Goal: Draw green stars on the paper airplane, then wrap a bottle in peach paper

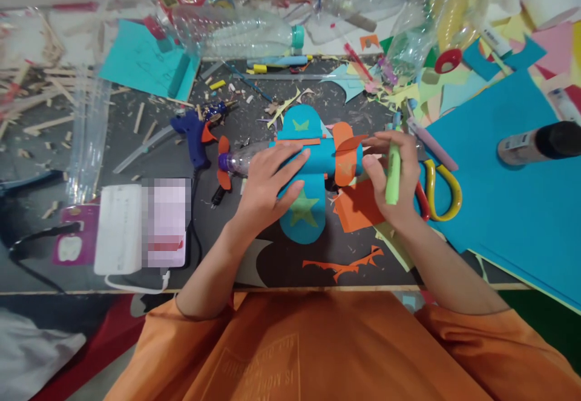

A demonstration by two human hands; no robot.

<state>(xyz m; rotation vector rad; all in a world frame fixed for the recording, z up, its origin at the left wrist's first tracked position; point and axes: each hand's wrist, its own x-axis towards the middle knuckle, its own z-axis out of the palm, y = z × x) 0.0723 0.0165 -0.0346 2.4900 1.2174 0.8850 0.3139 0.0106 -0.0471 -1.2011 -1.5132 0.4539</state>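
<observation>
A toy airplane (323,160) made from a plastic bottle and blue paper lies in front of me. Yellow-green stars (303,210) decorate its blue wings, orange paper (345,171) forms its tail, and an orange propeller (224,146) sits on the purple cap at its left end. My left hand (269,184) is laid over the bottle body, fingers across the top and thumb on the near side. At the tail end, my right hand (407,168) holds a light green marker (393,177) between its fingers, with thumb and index finger close to the tail.
A blue glue gun (193,138) lies left of the propeller, near a white power bank (118,228) and a phone (166,222). Scissors (447,192) and blue paper sheets (494,201) lie right. Orange scraps (345,265) are in front; plastic bottles (254,33) line the back.
</observation>
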